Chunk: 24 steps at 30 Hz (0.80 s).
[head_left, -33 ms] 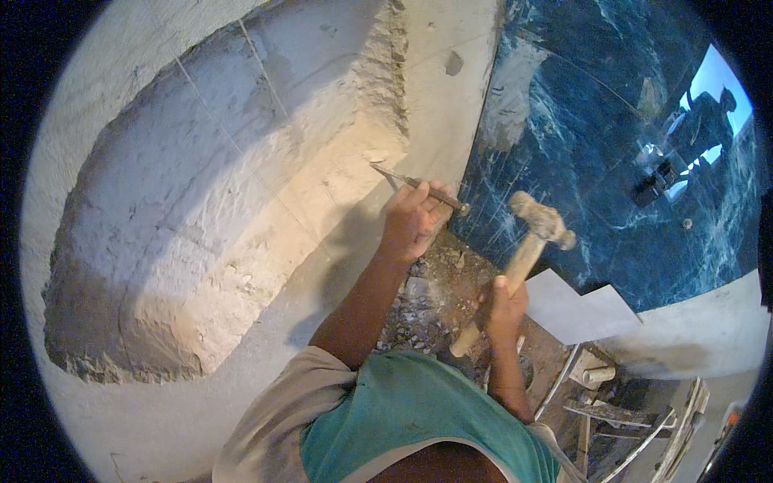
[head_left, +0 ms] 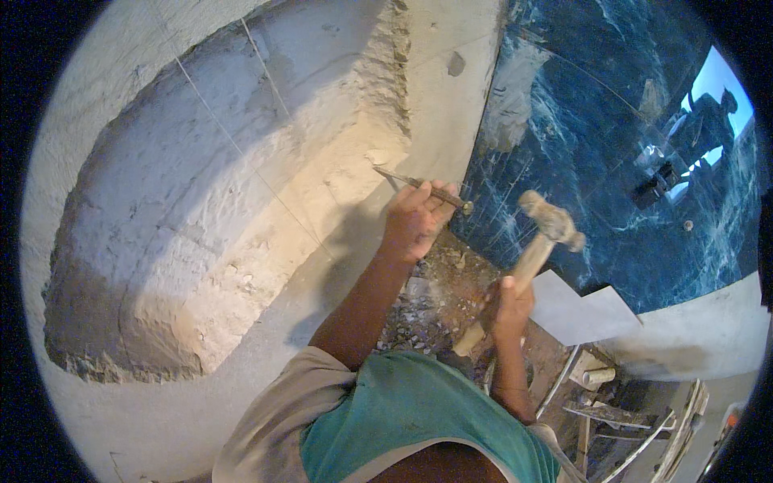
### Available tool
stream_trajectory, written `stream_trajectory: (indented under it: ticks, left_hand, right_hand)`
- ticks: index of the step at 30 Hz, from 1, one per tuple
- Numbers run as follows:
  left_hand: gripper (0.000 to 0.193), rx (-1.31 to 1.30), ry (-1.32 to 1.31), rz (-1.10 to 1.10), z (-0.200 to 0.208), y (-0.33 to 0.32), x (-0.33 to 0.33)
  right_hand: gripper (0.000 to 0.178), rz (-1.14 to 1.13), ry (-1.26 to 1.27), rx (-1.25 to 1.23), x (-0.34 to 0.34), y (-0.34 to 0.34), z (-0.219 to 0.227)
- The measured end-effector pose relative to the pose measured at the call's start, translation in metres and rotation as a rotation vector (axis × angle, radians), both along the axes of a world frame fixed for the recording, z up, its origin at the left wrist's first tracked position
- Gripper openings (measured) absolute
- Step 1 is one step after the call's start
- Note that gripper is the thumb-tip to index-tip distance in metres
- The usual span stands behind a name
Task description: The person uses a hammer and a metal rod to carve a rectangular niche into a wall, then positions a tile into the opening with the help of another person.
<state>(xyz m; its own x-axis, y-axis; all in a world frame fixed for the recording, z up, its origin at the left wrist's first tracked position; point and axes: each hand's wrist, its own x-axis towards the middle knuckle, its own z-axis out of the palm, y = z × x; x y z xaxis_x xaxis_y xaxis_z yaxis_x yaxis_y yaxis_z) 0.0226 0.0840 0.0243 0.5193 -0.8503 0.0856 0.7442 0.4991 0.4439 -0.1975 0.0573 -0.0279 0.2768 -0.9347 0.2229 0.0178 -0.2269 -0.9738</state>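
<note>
My left hand (head_left: 413,223) is closed round a slim metal chisel (head_left: 394,175). The chisel's point meets the lower edge of a large rough hollow (head_left: 241,185) cut in the pale wall. Its struck end sticks out to the right past my fingers. My right hand (head_left: 512,312) grips the wooden handle of a hammer (head_left: 533,259). The hammer's blurred head is raised, to the right of the chisel's end and apart from it.
Dark blue, marble-patterned panels (head_left: 580,161) cover the wall at right, with reflections in them. Below lie rubble (head_left: 419,310) and a pale, step-edged sheet (head_left: 576,310). Wooden pieces (head_left: 612,414) stand at lower right. Two thin strings (head_left: 217,121) cross the hollow.
The hammer and my right hand have shifted slightly to the right, away from the chisel. My left hand and the chisel stay nearly in place.
</note>
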Motion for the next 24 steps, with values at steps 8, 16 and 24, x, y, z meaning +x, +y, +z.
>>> stream_trajectory:
  ticks: [8,16,24]
  left_hand:
    - [0.014,0.092,0.079,0.090,0.014,-0.006,-0.006]
    - [0.015,-0.039,-0.073,0.158,-0.004,-0.014,-0.001]
    - [0.012,0.234,-0.651,0.274,0.006,-0.016,-0.015]
  right_hand:
    - [0.043,-0.040,-0.447,0.028,-0.002,-0.006,0.080]
    - [0.032,0.115,0.145,0.055,0.015,0.023,0.048]
    - [0.023,0.114,-0.055,-0.089,0.007,0.002,-0.018]
